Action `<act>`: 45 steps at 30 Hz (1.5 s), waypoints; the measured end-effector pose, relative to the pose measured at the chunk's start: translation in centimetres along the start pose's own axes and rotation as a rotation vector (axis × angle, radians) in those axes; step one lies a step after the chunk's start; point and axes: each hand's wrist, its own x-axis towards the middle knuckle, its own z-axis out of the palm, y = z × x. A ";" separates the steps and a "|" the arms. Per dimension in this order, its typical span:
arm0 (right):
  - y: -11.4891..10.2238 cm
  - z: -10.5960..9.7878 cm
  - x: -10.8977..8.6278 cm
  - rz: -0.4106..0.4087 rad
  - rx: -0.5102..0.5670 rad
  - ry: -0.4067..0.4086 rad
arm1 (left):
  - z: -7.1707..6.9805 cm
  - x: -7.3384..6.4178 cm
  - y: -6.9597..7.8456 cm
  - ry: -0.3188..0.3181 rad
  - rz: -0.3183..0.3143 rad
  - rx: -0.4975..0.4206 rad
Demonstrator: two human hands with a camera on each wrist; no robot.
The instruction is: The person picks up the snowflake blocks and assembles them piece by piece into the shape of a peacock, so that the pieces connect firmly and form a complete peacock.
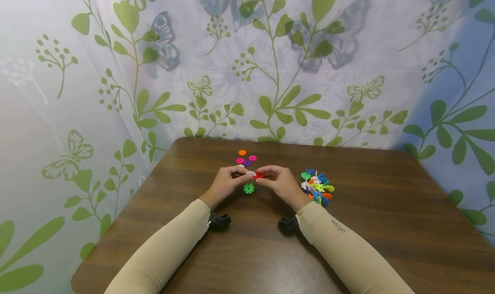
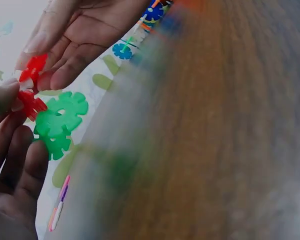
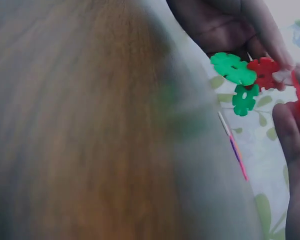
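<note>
Both hands meet over the middle of the table around a few joined plastic snowflake discs. My left hand (image 1: 223,183) pinches the white disc (image 3: 282,76), which has a red disc (image 3: 263,73) and two green discs (image 2: 62,112) joined on its left-hand side. Thumb and fingers of my right hand (image 1: 285,184) pinch another red disc (image 1: 258,176), held edge to edge with the white one. In the head view one green disc hangs just below the fingers, and fingertips cover part of the white disc.
Behind the hands lie several loose discs: an orange disc (image 1: 242,152), pink discs (image 1: 252,158), a purple disc (image 1: 247,163) and a white one. A piled cluster of colourful discs (image 1: 318,187) stands to the right on the brown table (image 1: 371,225). A leaf-patterned curtain (image 1: 239,105) hangs along the back.
</note>
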 end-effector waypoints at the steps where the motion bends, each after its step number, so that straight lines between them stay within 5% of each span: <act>1: 0.0 -0.1 -0.1 -0.005 -0.034 -0.001 | 0.0 0.0 0.0 -0.007 -0.003 0.006; 17: -0.3 -0.4 -0.8 -0.069 -0.194 0.000 | 0.8 0.0 -0.5 -0.027 -0.029 0.060; 32: -0.8 -1.0 -1.4 -0.039 -0.316 0.018 | 1.5 0.0 -0.2 -0.013 -0.027 0.071; 39: -2.7 -1.5 -2.6 -0.208 -0.419 0.073 | 2.0 0.1 -0.3 -0.014 -0.044 0.065; 45: -4.3 -4.1 -3.7 -0.327 -0.476 0.257 | 3.0 0.4 0.0 -0.066 -0.066 0.055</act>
